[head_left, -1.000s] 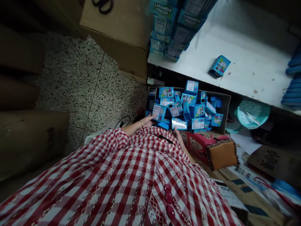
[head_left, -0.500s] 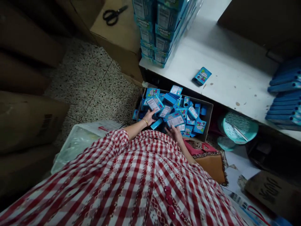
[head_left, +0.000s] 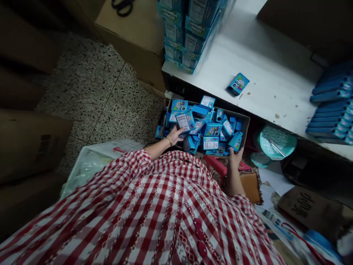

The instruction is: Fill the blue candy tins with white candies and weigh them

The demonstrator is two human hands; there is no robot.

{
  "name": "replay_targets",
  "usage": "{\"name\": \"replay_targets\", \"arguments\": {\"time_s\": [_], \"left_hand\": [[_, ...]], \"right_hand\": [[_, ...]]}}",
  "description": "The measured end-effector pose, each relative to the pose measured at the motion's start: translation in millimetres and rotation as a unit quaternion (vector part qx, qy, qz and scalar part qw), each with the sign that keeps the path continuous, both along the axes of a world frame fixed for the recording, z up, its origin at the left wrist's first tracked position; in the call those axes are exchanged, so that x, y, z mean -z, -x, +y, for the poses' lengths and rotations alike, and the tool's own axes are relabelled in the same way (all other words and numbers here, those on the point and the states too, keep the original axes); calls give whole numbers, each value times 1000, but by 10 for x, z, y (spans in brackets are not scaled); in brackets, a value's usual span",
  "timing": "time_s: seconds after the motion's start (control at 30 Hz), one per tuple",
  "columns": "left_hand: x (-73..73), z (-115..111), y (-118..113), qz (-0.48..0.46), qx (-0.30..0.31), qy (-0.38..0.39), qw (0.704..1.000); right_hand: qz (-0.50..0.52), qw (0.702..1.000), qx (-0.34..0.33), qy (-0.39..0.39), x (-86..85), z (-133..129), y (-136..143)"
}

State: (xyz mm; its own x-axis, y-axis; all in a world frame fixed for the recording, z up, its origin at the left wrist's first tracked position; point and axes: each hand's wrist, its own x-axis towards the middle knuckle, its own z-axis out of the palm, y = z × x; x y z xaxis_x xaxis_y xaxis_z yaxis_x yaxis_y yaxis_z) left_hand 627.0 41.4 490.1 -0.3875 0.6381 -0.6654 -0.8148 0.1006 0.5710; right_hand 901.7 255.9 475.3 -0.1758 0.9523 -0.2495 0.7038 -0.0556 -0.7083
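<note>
A cardboard carton in front of me is heaped with small blue candy boxes, lying at many angles. At the heap's left front, my left hand, with a gold bangle at the wrist, is closed on one candy box, its white label panel facing up; the fingers beneath are partly hidden. My right hand is at the front right corner of the carton. Its thumb and fingers are around the lower end of a tilted candy box.
On the white table lies a single candy box. Wrapped stacks of blue boxes stand left, flat blue pieces right. A turquoise tub sits under the table edge. Scissors rest on a brown carton.
My right hand has moved right, from the middle front of the heap to the carton's right corner. A candy box near it before is no longer there. My left hand stays at its box.
</note>
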Motion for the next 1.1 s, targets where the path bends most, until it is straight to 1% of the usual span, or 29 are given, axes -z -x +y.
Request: {"name": "replay_targets", "arguments": {"time_s": [0.1,0.2,0.23,0.3,0.37,0.43,0.53,0.6,0.67,0.73,0.83,0.9,1.0,1.1], "left_hand": [[-16,-226,68,-5,13,23,1000],[1,-402,45,-41,31,69,996],[1,-423,22,-48,31,71,996],[-21,-398,-41,-44,33,51,997],[-70,-299,-125,-19,47,16,999],[-129,-156,-237,18,71,-18,997],[-193,104,-488,74,97,-38,992],[-216,313,-713,88,103,-21,991],[-235,555,-956,90,86,9,992],[-257,814,-1180,97,63,41,992],[-285,1164,-1426,115,54,91,988],[-280,1335,-1522,125,56,127,982],[-212,1494,-1564,152,64,179,970],[-107,1561,-1527,205,96,239,944]], "right_hand": [[-12,1000,-16,-10,8,-378,-82],[-12,998,-55,-6,53,-738,-148],[-13,997,-76,1,73,-828,-171],[-18,992,-124,24,115,-939,-221],[-18,985,-167,48,150,-947,-276],[-9,978,-199,68,177,-850,-336],[-3,962,-252,102,206,-537,-437],[2,952,-283,121,211,-248,-519],[9,943,-302,136,191,67,-625],[19,940,-307,147,141,368,-769],[29,945,-284,161,44,711,-1072],[32,951,-254,171,2,846,-1316],[32,963,-195,184,10,936,-1694],[29,974,-129,183,43,904,-2064]]}}
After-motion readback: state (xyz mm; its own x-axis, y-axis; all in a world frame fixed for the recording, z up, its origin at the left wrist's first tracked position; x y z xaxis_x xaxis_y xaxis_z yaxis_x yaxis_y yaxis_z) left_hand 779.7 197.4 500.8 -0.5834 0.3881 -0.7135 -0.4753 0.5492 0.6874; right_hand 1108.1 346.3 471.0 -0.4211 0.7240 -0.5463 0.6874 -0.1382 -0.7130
